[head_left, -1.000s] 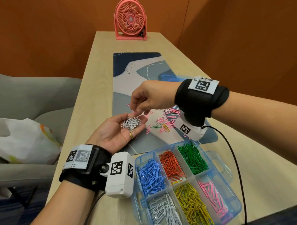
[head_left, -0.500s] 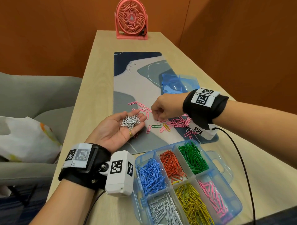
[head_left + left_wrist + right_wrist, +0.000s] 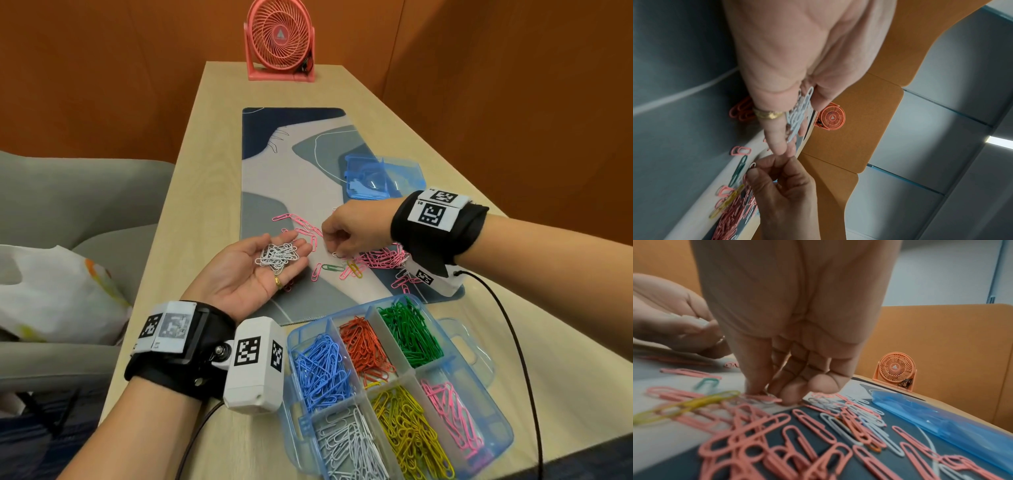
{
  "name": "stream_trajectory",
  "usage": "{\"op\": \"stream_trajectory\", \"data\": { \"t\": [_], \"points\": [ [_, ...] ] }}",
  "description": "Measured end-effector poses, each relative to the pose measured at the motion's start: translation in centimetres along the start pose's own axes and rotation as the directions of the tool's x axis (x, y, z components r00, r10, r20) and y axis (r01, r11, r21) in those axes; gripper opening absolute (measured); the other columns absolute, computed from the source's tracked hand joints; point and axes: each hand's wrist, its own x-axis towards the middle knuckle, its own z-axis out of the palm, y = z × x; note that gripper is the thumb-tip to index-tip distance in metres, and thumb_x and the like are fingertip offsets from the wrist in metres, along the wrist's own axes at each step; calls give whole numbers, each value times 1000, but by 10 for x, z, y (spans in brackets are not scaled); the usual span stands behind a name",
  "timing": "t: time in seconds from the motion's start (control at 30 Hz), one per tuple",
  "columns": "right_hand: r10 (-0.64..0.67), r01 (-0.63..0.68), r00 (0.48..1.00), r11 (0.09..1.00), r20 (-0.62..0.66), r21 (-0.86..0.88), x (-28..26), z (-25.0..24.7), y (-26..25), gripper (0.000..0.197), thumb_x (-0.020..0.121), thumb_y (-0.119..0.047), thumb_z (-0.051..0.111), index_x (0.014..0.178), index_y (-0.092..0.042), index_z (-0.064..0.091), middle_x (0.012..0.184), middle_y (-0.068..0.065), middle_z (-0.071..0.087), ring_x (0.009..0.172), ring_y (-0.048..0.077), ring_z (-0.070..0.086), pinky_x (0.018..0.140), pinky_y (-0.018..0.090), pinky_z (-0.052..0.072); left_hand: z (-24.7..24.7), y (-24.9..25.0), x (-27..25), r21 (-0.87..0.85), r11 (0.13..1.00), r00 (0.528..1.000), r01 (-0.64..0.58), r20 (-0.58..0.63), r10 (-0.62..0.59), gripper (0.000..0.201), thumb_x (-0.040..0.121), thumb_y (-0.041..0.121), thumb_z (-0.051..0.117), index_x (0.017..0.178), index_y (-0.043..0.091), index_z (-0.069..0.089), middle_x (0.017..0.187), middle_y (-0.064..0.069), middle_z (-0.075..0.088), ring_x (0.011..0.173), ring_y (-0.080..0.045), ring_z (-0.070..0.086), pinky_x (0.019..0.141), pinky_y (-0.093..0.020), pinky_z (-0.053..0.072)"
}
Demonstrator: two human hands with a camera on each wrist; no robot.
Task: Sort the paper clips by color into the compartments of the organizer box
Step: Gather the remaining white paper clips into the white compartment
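My right hand [image 3: 346, 233] pinches a white clip [image 3: 337, 254] on the mat [image 3: 274, 171]; left hand [image 3: 253, 270], palm-up just beside, cradles the white clips [image 3: 277, 257], fingers relaxed.

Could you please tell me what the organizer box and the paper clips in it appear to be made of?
Organizer box: looks like translucent blue plastic with a glossy finish, since the table shows through its walls.
Paper clips: probably bent wire with a smooth colored coating. Each is a thin loop in one solid color. The wire beneath cannot be seen.
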Motion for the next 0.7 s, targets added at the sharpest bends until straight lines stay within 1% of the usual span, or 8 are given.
{"op": "stream_trajectory", "data": {
  "t": [0.03,0.13,0.27,0.4,0.47,0.53,0.63,0.7],
  "points": [
    [-2,2,1000,1000,6,-1,1,1,0,5,88,-15,60,88,-21,59,72,-14,51,66,3,47,59,14,36,0,0,0,-1,1000,1000,0,0,0,38,101,16,30,104,-7,60,100,-24,67,80,-31,71,75,-45,53],
    [-4,4,1000,1000,-1,-4,2,3,0,8,88,-14,55,85,-21,56,73,-11,53,71,11,50,62,20,38,0,0,0,0,1000,1000,-3,5,3,38,101,16,30,104,-8,60,100,-24,67,80,-31,71,75,-45,53],
    [23,-22,998,999,-51,36,-4,-1,2,8,90,-15,50,88,-17,58,81,-5,59,72,12,49,58,14,37,0,0,0,3,1000,1000,4,5,-4,38,101,16,30,108,-8,59,103,-23,66,81,-31,71,77,-44,53],
    [53,-46,996,994,-69,101,-7,-7,5,9,90,-14,50,87,-18,57,80,-6,60,69,9,51,61,18,41,0,1,0,-2,1000,1000,15,6,-15,38,101,17,30,112,-7,58,107,-22,64,82,-30,71,77,-43,54],
    [68,-61,997,987,-46,149,-7,-8,6,9,91,-12,49,88,-16,56,81,-4,66,69,9,59,64,19,45,0,1,0,0,1000,1000,14,6,-14,38,101,17,30,111,-7,58,105,-22,65,82,-30,71,76,-43,54],
    [67,-63,998,976,-13,210,-7,-9,6,7,91,-10,52,90,-15,57,81,-1,70,67,9,64,64,19,49,0,1,-1,2,1000,1000,11,7,-11,38,101,17,30,110,-7,58,104,-22,65,81,-30,71,76,-43,54],
    [57,-63,998,968,30,245,-10,-11,5,13,88,-6,59,94,-18,60,76,0,70,65,11,64,60,17,49,0,1,-1,0,1000,1000,4,3,-4,38,101,16,30,111,-8,58,103,-23,66,82,-30,71,76,-44,54],
    [37,-52,997,967,64,249,-12,-9,2,17,87,-4,60,95,-18,63,75,-1,70,66,12,65,60,18,49,0,1,-1,4,1000,1000,2,2,-2,38,101,16,30,111,-7,59,103,-23,66,82,-30,71,76,-43,54]
  ]
}}
